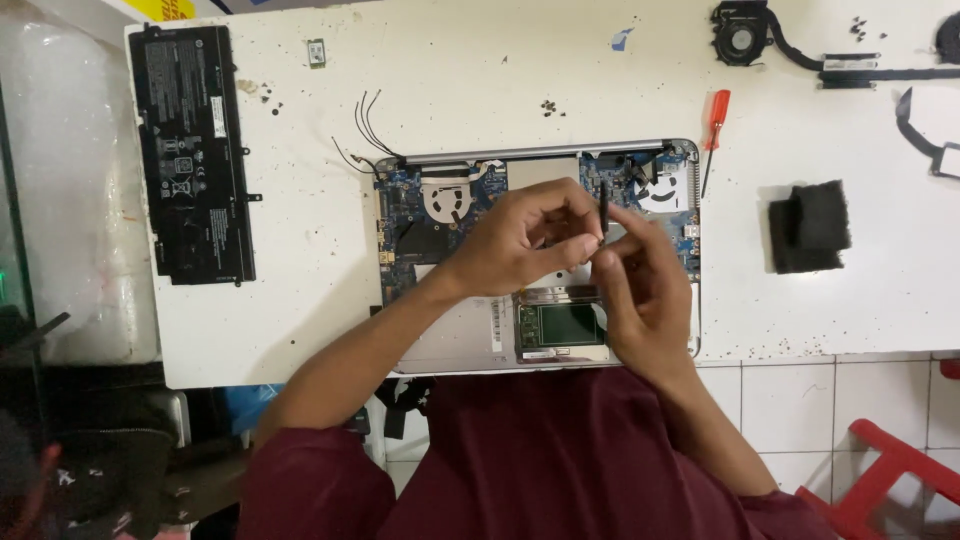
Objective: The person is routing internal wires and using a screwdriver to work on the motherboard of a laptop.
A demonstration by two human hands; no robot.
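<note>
The white table runs off the frame at top and right, so the black cooling fan with its heat pipe is only partly seen. The opened laptop base lies under both hands, which hide much of its middle; blue circuit board shows above the fingers and a green board below them. Well left of the fingers lies a long black battery pack, its pale labels too small to make out. Right of the fingers sit black foam blocks, and nearer, a red-handled screwdriver. The left hand and right hand meet over the base, fingertips pinched together on a thin black strip standing upright between them; what it is cannot be told. Loose black wires curl up left of the fingers.
</note>
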